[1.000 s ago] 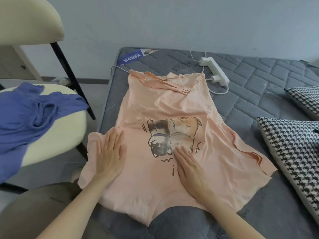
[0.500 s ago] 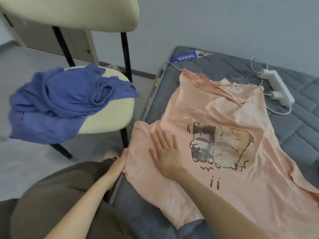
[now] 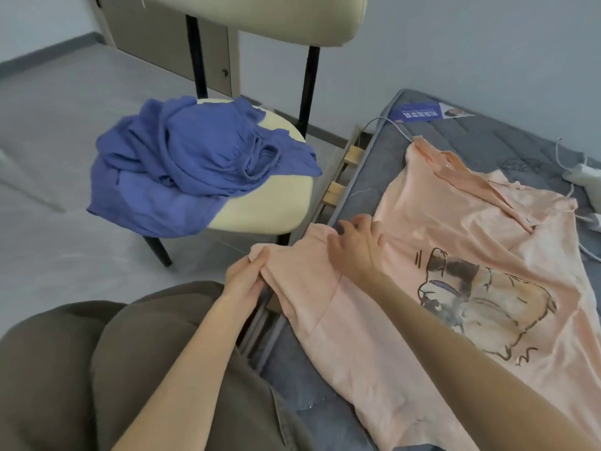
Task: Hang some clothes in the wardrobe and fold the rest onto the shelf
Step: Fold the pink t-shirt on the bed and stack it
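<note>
The peach T-shirt (image 3: pixel 455 229) lies spread on the grey mattress (image 3: pixel 487 138), print up, its sleeve (image 3: pixel 292 252) hanging past the bed edge. The left hand (image 3: pixel 245 276) pinches that sleeve's end; the right hand (image 3: pixel 357 252) presses spread, unclenched fingers on the shoulder, its forearm crossing the lower cloth. Just beside the bed stands a cream chair (image 3: pixel 276 196) heaped with a blue garment (image 3: pixel 195 157). A white power strip (image 3: pixel 585 175) and a leaflet (image 3: pixel 422 112) lie beyond the shirt.

1. One view only: wide-angle camera on the person's head, facing forward and down.
2. Close range: left hand (image 3: pixel 246 275), right hand (image 3: pixel 356 250) and peach T-shirt (image 3: pixel 455 222) mid-frame, lap (image 3: pixel 65 369) at bottom edge.
3. Chair (image 3: pixel 270 203) upper left, mattress (image 3: pixel 471 135) right.
</note>
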